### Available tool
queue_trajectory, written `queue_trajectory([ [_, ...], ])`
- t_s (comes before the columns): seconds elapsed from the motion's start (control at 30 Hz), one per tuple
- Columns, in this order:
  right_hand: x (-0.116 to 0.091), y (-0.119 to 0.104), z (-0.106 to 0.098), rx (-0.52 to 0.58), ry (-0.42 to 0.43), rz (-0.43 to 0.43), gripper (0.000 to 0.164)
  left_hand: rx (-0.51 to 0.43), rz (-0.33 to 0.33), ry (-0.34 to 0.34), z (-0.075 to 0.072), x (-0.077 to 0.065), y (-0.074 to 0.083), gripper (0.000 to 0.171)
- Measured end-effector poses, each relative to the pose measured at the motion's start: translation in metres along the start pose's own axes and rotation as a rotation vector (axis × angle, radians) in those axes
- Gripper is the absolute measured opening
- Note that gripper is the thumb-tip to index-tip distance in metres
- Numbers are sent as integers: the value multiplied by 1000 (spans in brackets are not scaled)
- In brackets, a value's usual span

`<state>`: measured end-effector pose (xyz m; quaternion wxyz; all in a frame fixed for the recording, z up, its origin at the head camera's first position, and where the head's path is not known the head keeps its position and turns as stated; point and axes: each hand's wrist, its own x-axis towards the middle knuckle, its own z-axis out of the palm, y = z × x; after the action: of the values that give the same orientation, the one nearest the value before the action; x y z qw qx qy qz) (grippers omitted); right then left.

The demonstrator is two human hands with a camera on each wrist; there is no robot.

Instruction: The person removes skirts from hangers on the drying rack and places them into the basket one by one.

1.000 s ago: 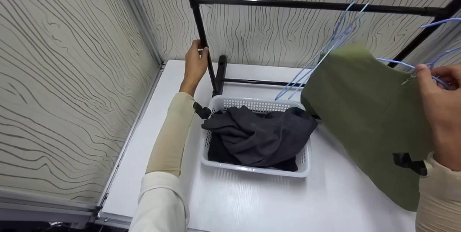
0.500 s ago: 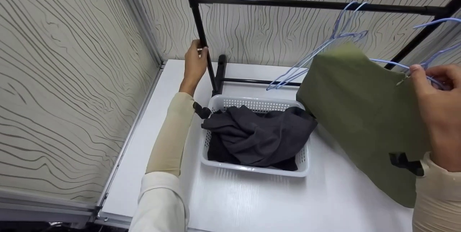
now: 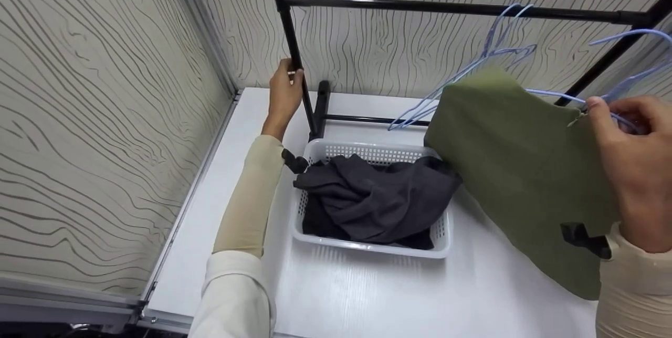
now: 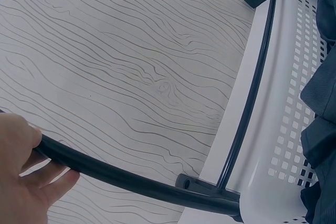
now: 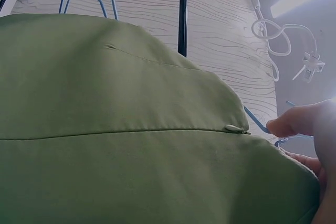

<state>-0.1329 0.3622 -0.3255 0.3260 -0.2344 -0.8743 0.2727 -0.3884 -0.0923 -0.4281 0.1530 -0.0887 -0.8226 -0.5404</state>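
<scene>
My left hand (image 3: 286,91) grips the left upright post (image 3: 292,39) of a black clothes rack. In the left wrist view, the fingers of the left hand (image 4: 26,171) curl round that post (image 4: 121,177). My right hand (image 3: 638,144) pinches a blue clothes hanger (image 3: 630,81) just below its hook. An olive green garment (image 3: 525,180) hangs on this hanger, tilted, its lower end above the table. The right wrist view shows a zip pull (image 5: 234,128) at the garment's neckline, close to the right hand (image 5: 310,135). The hanger's hook is apart from the rack's rail (image 3: 399,4).
Blue hangers (image 3: 462,73) hang from the rail, left of the green garment. A white plastic basket (image 3: 367,247) with dark clothes (image 3: 383,196) stands on the white table (image 3: 336,296). Wood-patterned panels (image 3: 105,117) rise at the left and back.
My right hand has moved slightly left with the hanger and green garment. The hangers on the rail have swung into a wider-looking angle. My left hand stays on the post.
</scene>
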Motion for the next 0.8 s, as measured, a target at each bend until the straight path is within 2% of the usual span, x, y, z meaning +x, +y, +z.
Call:
queue_trajectory([
  [0.4, 7, -2, 12, 162, 102, -249, 37, 10, 10, 10, -2, 0, 1, 32],
  [0.57, 8, -8, 15, 198, 121, -260, 37, -2, 8, -2, -2, -1, 2, 32],
  [0.8, 12, -11, 20, 282, 138, -321, 37, 20, 9, -7, -2, -1, 2, 32],
])
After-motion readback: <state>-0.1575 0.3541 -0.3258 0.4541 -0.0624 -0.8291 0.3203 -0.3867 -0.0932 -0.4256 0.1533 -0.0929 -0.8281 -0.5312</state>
